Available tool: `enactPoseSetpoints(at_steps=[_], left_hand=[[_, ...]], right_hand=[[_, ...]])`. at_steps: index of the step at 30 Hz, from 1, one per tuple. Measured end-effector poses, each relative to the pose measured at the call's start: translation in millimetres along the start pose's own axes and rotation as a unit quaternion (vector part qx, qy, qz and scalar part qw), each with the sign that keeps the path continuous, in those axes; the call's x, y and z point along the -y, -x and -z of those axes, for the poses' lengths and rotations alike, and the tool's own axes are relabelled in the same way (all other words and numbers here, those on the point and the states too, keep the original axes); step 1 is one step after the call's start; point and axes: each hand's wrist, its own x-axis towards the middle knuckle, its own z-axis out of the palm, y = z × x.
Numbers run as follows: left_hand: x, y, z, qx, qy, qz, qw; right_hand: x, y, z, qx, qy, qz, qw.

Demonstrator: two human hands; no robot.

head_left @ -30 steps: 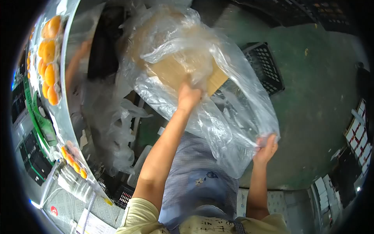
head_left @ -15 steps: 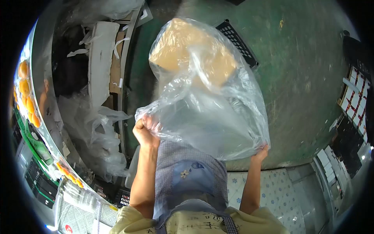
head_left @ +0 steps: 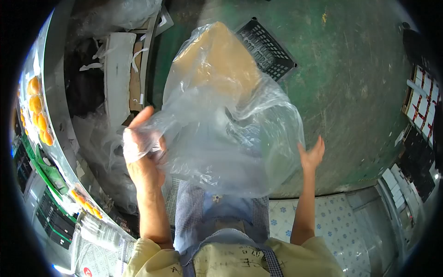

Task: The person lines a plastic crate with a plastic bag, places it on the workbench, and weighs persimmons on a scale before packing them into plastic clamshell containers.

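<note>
A large clear plastic bag hangs spread in front of my apron. Inside its far end lies a flat tan cardboard sheet. My left hand is at the bag's left edge, fingers spread, with film draped over and against them. Just off the bag's right edge, my right hand is open with thumb and fingers apart and nothing in it.
A black slatted crate stands on the green floor beyond the bag. Along the left runs a metal-edged counter with packs of orange fruit. White boxes are at the far right.
Both hands have come off their grip on the bag's edge and opened. My left hand has moved left and nearer the camera. The bag has shifted, with its right side slackening.
</note>
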Motion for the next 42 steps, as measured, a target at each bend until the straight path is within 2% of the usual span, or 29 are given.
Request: enactPoseSetpoints(at_steps=[1, 3, 4, 5, 6, 8, 9, 10, 13, 15, 17, 19, 22, 25, 28, 29, 31, 32, 33, 34, 35, 36, 38, 40, 42], left_hand=[[-5, 2, -2, 0.052, 0.035, -0.039, 0.997], [-23, 10, -24, -0.070, 0.004, -0.044, 0.997], [-27, 12, -21, -0.080, 0.019, -0.060, 0.995], [-33, 15, -4, -0.041, 0.016, -0.069, 0.997], [-39, 18, 14, -0.002, 0.014, -0.077, 0.997], [-49, 24, 27, -0.047, -0.009, -0.143, 0.989], [-53, 25, 28, -0.118, -0.025, -0.187, 0.975], [-60, 27, 38, -0.129, -0.036, -0.207, 0.969], [-76, 32, 72, -0.147, -0.070, -0.253, 0.954], [-86, 33, 93, -0.151, -0.092, -0.278, 0.944], [-93, 37, 111, -0.154, -0.111, -0.297, 0.936], [-100, 38, 127, -0.152, -0.132, -0.312, 0.928], [-108, 38, 146, -0.140, -0.163, -0.334, 0.918], [-115, 37, 160, -0.117, -0.196, -0.352, 0.908], [-123, 31, 172, -0.073, -0.238, -0.377, 0.892], [-126, 27, 176, -0.042, -0.258, -0.387, 0.884], [-131, 16, 174, 0.094, -0.294, -0.418, 0.854], [-130, 10, 169, 0.171, -0.272, -0.401, 0.858], [-127, 8, 162, 0.231, -0.107, -0.297, 0.920], [-128, 4, 140, 0.086, -0.120, -0.303, 0.942], [-128, 0, 117, -0.070, -0.127, -0.286, 0.947], [-129, -4, 95, -0.207, -0.119, -0.254, 0.937], [-142, -20, 96, -0.216, -0.136, -0.246, 0.935], [-162, -39, 94, -0.254, -0.128, -0.218, 0.933], [-177, -63, 89, -0.220, -0.143, -0.234, 0.936]], right_hand=[[30, -17, -2, -0.009, -0.020, 0.058, 0.998], [80, -40, -18, 0.005, -0.084, 0.203, 0.976], [104, -45, -30, 0.030, -0.057, 0.239, 0.969], [126, -46, -41, 0.057, -0.030, 0.273, 0.960], [143, -45, -56, 0.090, 0.009, 0.284, 0.955], [164, -45, -85, 0.139, 0.079, 0.310, 0.937], [172, -47, -97, 0.155, 0.109, 0.326, 0.926], [175, -49, -110, 0.170, 0.139, 0.341, 0.914], [174, -60, -150, 0.105, 0.230, 0.349, 0.902], [161, -67, -180, 0.070, 0.218, 0.371, 0.900], [155, -75, -185, 0.102, 0.249, 0.369, 0.890], [149, -81, -184, 0.202, 0.318, 0.338, 0.862], [131, -93, -200, 0.250, 0.234, 0.174, 0.923], [123, -94, -182, 0.275, 0.186, 0.132, 0.934], [116, -102, -187, 0.336, 0.167, 0.100, 0.922], [117, -95, -184, 0.259, 0.111, 0.118, 0.952], [118, -83, -169, 0.094, -0.001, 0.151, 0.984], [116, -83, -165, 0.092, -0.171, 0.116, 0.974], [112, -87, -161, 0.086, -0.336, 0.080, 0.935], [107, -90, -153, 0.078, -0.490, 0.041, 0.867], [96, -88, -133, 0.184, -0.532, -0.030, 0.826], [95, -78, -109, 0.157, -0.546, -0.019, 0.823], [69, -56, -87, 0.155, -0.558, -0.061, 0.813], [68, -22, -55, 0.081, -0.575, -0.061, 0.812], [52, 12, -38, 0.137, -0.531, -0.078, 0.832]])
